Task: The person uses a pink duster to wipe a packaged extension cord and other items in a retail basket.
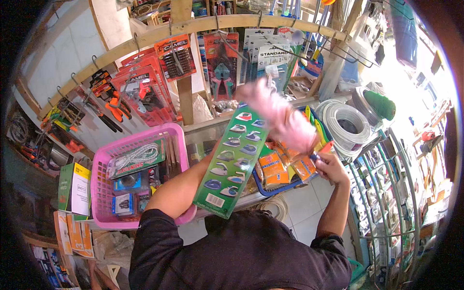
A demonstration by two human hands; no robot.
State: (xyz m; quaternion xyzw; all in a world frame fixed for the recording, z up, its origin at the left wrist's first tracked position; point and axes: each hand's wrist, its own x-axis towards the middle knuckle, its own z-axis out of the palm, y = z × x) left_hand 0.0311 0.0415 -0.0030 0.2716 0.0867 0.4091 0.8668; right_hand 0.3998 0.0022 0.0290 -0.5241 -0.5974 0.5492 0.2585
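Observation:
My right hand [331,168] grips the dark handle of a pink duster [286,123], whose fluffy head is blurred. The duster crosses the upper right edge of a long green packaging card [230,163] printed with several clothes irons and a barcode. My left forearm [181,185] runs behind this card, which is raised and tilted over it. The duster and card hide my left hand, which seems to hold the card near its upper end. Below the duster is a blue basket [266,192] with orange-labelled packets [272,166] and brushes with green and yellow handles [319,130].
A pink plastic basket [139,224] of packaged goods stands on the glass counter [197,136] at left. Carded tools [221,72] hang from hooks on a curved-looking wooden rail [232,22]. Cable coils [344,125] lie at right, above a wire rack [388,195]. A green box [74,188] stands far left.

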